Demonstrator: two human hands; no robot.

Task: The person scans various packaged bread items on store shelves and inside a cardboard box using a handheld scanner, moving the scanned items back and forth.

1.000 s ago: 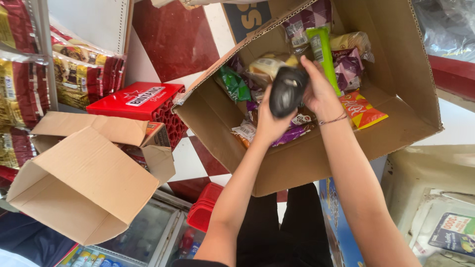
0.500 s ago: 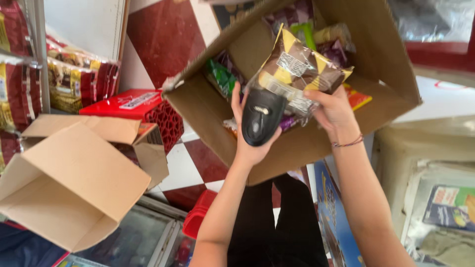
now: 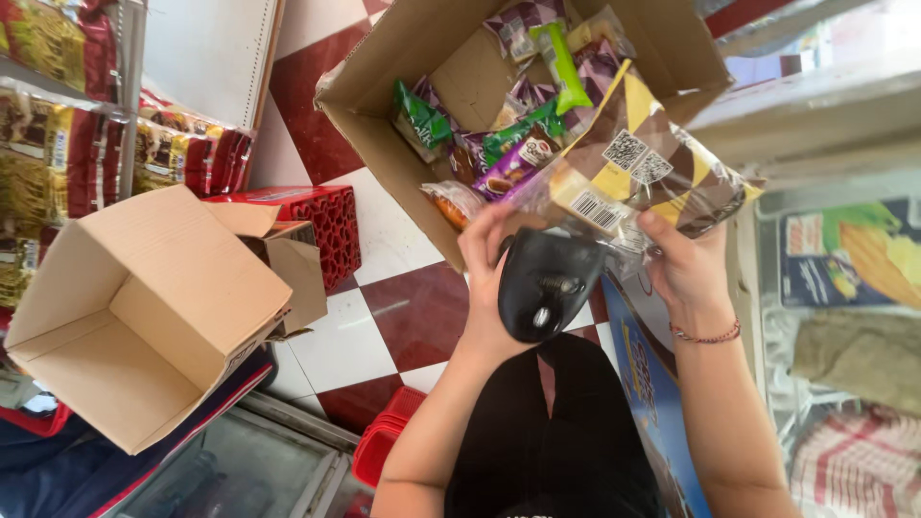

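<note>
Scanner (image 3: 545, 283), black handheld, sits in left hand (image 3: 491, 278) w/ fingers wrapped round its grip, held just under a clear snack pack (image 3: 641, 171) w/ brown & yellow pattern; right hand (image 3: 689, 269) pinches that pack's lower edge, bead bracelet (image 3: 705, 337) on the wrist. L to R around them: empty cardboard box (image 3: 144, 317) on its side, red crate (image 3: 312, 216) behind it, then open carton (image 3: 403, 58) full of mixed snack packets above both hands, on red & white checked floor (image 3: 384, 317).
</note>
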